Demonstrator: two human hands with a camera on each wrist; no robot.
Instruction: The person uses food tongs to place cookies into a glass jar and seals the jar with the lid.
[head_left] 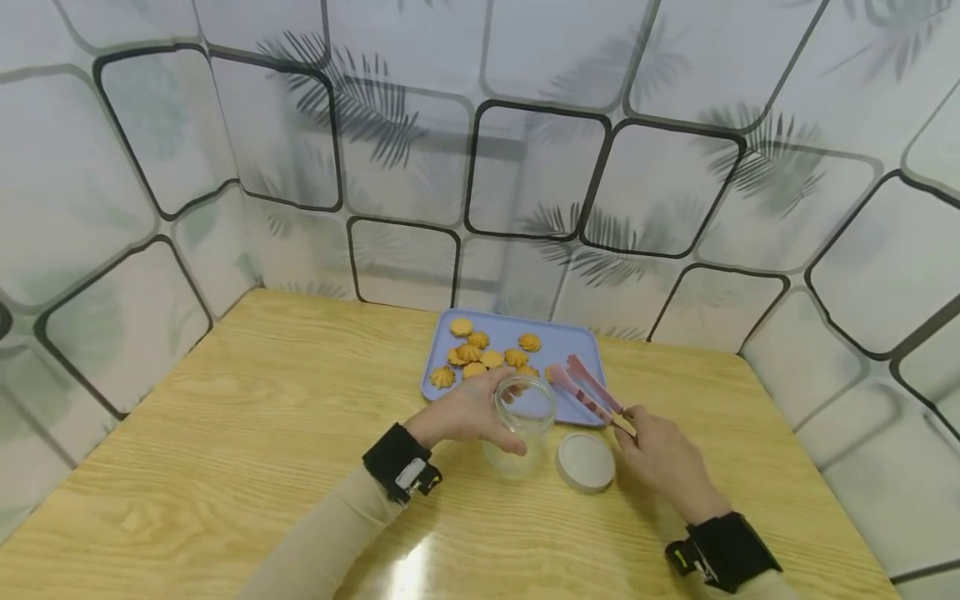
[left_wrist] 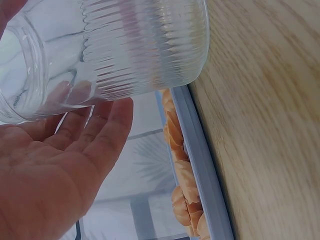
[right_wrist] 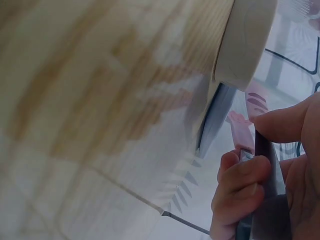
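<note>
My left hand [head_left: 474,410] grips a clear glass jar [head_left: 529,423] near its mouth, thumb on the near side and fingers behind. In the left wrist view the ribbed jar [left_wrist: 145,45] stands on the table, lidless. My right hand [head_left: 663,458] holds pink-tipped tongs [head_left: 588,392] by their handles. Their arms are spread apart over the right part of a blue tray [head_left: 566,328], with no cookie visible between them. Several golden cookies [head_left: 516,357] lie on the tray, mostly on its left half. The right wrist view shows fingers [right_wrist: 242,182] curled round the dark metal handle [right_wrist: 270,175].
A round white lid [head_left: 585,462] lies on the wooden table [head_left: 247,433], between the jar and my right hand. Behind the tray and at both sides rises a patterned curtain or wall covering [head_left: 405,167].
</note>
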